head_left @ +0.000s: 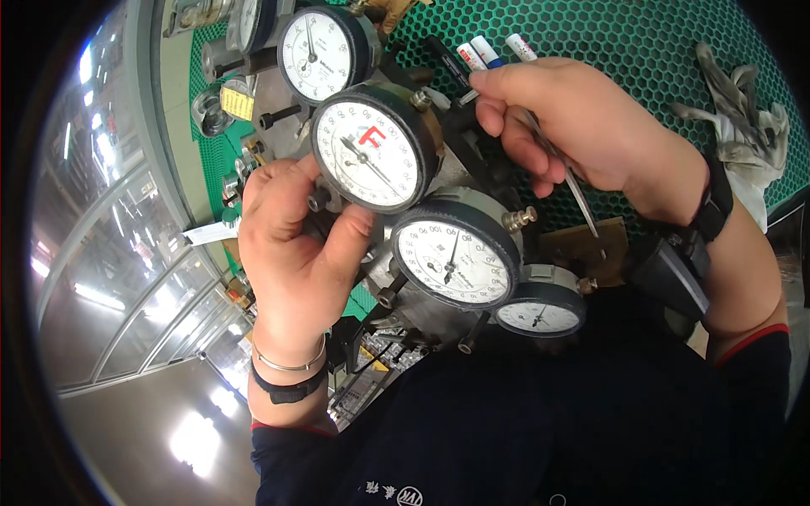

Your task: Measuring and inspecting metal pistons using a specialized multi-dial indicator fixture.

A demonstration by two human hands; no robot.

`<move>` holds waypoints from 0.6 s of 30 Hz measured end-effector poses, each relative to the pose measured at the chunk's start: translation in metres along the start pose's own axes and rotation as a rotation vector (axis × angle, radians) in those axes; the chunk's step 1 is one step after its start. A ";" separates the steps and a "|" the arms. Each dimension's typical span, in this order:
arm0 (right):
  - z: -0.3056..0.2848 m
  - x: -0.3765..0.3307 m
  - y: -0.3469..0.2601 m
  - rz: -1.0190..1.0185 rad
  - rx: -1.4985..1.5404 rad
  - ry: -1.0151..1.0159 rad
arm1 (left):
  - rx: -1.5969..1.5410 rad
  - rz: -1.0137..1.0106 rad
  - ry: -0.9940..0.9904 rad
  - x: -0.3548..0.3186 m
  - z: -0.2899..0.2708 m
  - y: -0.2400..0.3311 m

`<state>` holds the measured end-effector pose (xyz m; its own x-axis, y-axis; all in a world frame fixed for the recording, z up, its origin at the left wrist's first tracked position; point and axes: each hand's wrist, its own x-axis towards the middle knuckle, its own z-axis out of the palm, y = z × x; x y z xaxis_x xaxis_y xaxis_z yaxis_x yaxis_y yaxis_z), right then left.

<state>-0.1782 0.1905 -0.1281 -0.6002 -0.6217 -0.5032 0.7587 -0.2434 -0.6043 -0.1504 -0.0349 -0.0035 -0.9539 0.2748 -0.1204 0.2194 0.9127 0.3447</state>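
Observation:
Several round dial gauges sit in a row on a metal fixture [405,308]. One, the dial gauge with a red mark [364,153], is between my hands; another dial gauge [456,260] sits just nearer to me. My left hand [291,232] is closed at the lower left edge of the marked gauge, thumb beside its rim; what its fingers grip is hidden behind the gauge. Beyond the gauges, my right hand [557,126] is closed around a slim metal rod-like tool [576,194] that slants toward me. Its thumb and forefinger pinch near the fixture's far-right side.
Capped markers [483,52] lie on the green perforated mat [591,34] at the back. A pair of stained gloves [742,118] rests at the far right. Screws and small metal parts [211,110] stand on the left, near a yellow note [238,103]. Brown cardboard [591,244] lies beside the fixture.

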 end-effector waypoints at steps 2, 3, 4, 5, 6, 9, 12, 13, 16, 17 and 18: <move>0.003 0.000 -0.006 -0.136 -0.292 0.040 | -0.007 -0.010 0.004 -0.001 0.000 -0.001; 0.005 0.001 -0.007 -0.135 -0.291 0.036 | -0.011 -0.022 0.008 -0.002 0.000 -0.001; 0.006 0.002 -0.007 -0.148 -0.387 0.037 | -0.008 -0.025 0.007 -0.003 0.000 -0.001; 0.007 0.002 -0.009 -0.163 -0.485 0.047 | -0.019 -0.035 0.012 -0.003 0.000 0.000; 0.007 0.000 -0.011 -0.164 -0.485 0.049 | -0.030 -0.046 0.017 -0.002 0.000 0.000; 0.000 0.000 -0.010 0.019 -0.191 0.003 | -0.027 -0.050 0.002 0.000 0.001 0.001; -0.016 0.013 0.001 0.081 0.073 -0.267 | -0.030 -0.050 0.013 -0.002 0.001 -0.001; -0.018 0.015 0.004 -0.003 -0.111 -0.248 | -0.028 -0.052 0.013 -0.002 0.000 -0.001; -0.024 0.027 0.009 -0.300 -0.455 -0.181 | 0.003 -0.020 -0.014 -0.003 -0.001 -0.002; -0.025 0.030 0.008 -0.511 -0.616 -0.132 | -0.015 -0.029 -0.008 -0.002 0.000 -0.002; -0.026 0.030 0.008 -0.510 -0.615 -0.125 | -0.035 -0.036 -0.002 -0.001 0.000 -0.002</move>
<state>-0.1971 0.1892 -0.1640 -0.7746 -0.6320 -0.0230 0.1022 -0.0892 -0.9908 -0.1495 -0.0370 -0.0040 -0.9608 0.2422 -0.1351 0.1773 0.9111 0.3720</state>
